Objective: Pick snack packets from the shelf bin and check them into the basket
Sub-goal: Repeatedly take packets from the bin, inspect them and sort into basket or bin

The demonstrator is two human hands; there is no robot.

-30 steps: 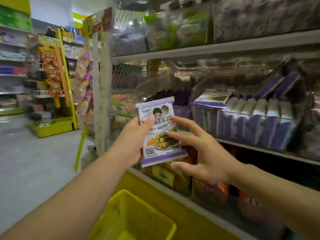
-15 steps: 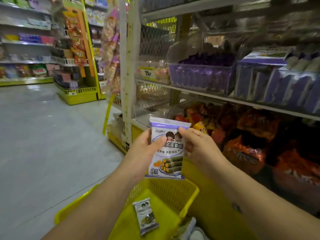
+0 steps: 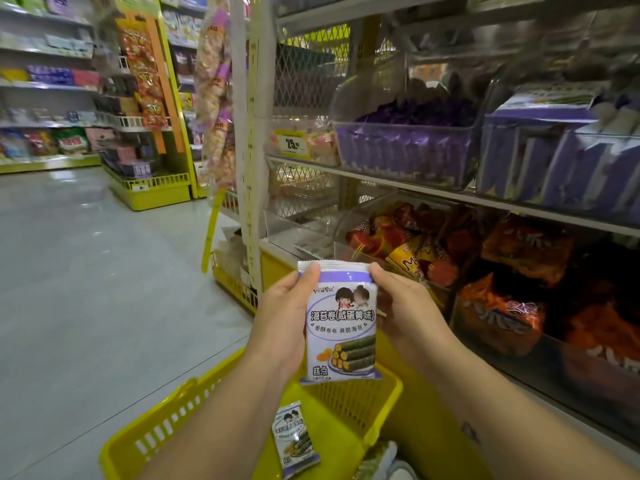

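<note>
Two hands share one snack packet [image 3: 341, 323], held upright btwn them w/ the printed front to the camera. Far L of the hands: grey floor [image 3: 86, 289] and blurred store shelves [image 3: 48, 81]. Below the L forearm sits a yellow basket [image 3: 156, 441], open top. A second packet [image 3: 294, 441] of the same purple-white kind lies flat inside it, just under the held one. L hand [image 3: 280, 327] grips the packet's L edge, thumb on the front near the top corner, fingers behind. The held packet hangs over the basket's far rim, lower edge just above it in view; contact can't be told. R hand [image 3: 408, 313] grips the R edge, thumb tip at the top R corner, other fingers hidden behind. Up and R of the R hand: yellow price tag [image 3: 293, 144], then a clear shelf bin [image 3: 405, 150] full of purple packets. Level w/ the R hand and further R, orange bags [image 3: 502, 306] are piled on the lower shelf.
</note>
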